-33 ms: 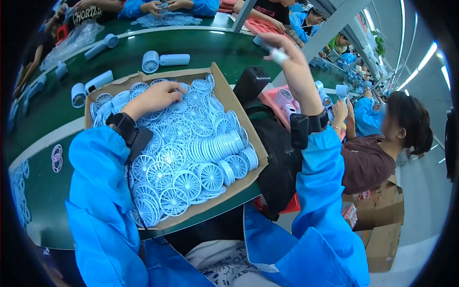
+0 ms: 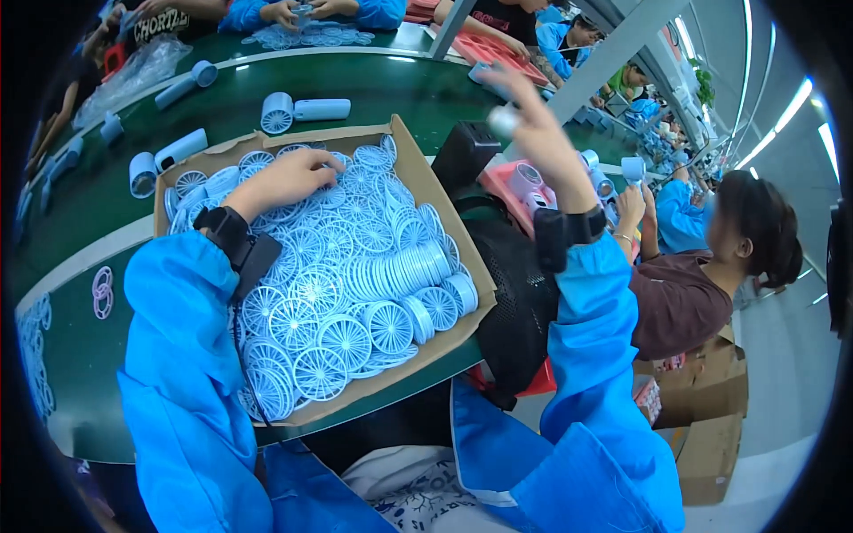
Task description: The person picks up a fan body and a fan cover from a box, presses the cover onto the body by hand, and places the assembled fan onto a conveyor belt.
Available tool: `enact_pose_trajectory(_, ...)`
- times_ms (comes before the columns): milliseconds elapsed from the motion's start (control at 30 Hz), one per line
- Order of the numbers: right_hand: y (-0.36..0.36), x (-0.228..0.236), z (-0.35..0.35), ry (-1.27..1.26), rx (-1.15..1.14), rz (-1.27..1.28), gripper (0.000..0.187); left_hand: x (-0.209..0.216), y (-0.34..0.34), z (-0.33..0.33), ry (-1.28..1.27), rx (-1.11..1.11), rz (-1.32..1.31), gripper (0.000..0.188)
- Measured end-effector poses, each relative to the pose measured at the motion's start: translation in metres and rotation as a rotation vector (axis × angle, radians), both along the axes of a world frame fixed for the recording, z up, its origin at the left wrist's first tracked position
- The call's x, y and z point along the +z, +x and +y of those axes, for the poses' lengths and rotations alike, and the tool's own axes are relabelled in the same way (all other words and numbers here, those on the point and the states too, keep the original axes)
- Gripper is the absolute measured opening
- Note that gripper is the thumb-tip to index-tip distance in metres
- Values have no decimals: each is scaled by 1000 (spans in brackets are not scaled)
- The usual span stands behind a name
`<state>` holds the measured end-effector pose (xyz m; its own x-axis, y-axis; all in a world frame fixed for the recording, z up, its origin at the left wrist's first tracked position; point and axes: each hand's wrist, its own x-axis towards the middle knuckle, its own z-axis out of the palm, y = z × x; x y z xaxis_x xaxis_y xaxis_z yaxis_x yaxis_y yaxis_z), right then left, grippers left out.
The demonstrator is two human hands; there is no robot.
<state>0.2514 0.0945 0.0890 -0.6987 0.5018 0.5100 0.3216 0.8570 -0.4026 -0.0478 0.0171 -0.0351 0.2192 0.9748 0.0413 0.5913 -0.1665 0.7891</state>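
Observation:
My left hand rests on the far part of a heap of light blue, spoked fan grilles in a shallow cardboard box. Its fingers are bent and closed, and their tips are hidden, so what they hold is unclear. To the right of the box, my right hand is raised, smeared by motion. Its thumb, with a white wrap on it, stands apart from the stretched fingers. Beyond those fingers lies a blue piece on the green conveyor belt; contact cannot be made out.
Blue handheld fans lie along the belt. Pink grilles lie left of the box. A black box-shaped device, a black mesh bag and a pink tray flank its right side. A co-worker sits at the right.
My right hand has shifted a little down and left, its wrapped thumb lower and more blurred. My left hand stays in place on the grilles.

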Motion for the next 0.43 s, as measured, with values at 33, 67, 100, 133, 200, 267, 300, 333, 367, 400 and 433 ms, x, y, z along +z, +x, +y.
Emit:
enact_pose_trajectory(33,9,-10,9,3,-9,-12,51,-1,3,3,3,-9,-12,30)
enact_pose_trajectory(67,18,-21,19,-81,-14,-129,57,-3,5,5,5,-16,-10,31)
enact_pose_trajectory(100,26,-33,27,-170,-15,-241,62,-5,6,7,3,-20,-3,31)
enact_pose_trajectory(133,24,-38,30,-261,-9,-349,68,-6,4,5,-2,-17,7,31)
enact_pose_trajectory(200,24,-40,34,-239,14,-345,70,-6,3,4,-14,-13,-1,31)
enact_pose_trajectory(267,24,-42,34,-186,53,-335,72,-6,3,3,-29,-11,-19,32)
enact_pose_trajectory(300,24,-43,34,-191,57,-335,72,-6,3,2,-35,-8,-19,32)
enact_pose_trajectory(333,26,-44,34,-243,43,-305,73,-6,2,3,-48,-2,-22,31)
enact_pose_trajectory(367,28,-45,34,-295,27,-276,74,-5,3,3,-62,2,-24,30)
enact_pose_trajectory(400,31,-46,35,-347,11,-246,74,-4,3,3,-75,5,-27,30)
enact_pose_trajectory(433,32,-48,36,-352,12,-247,74,0,3,3,-97,0,0,33)
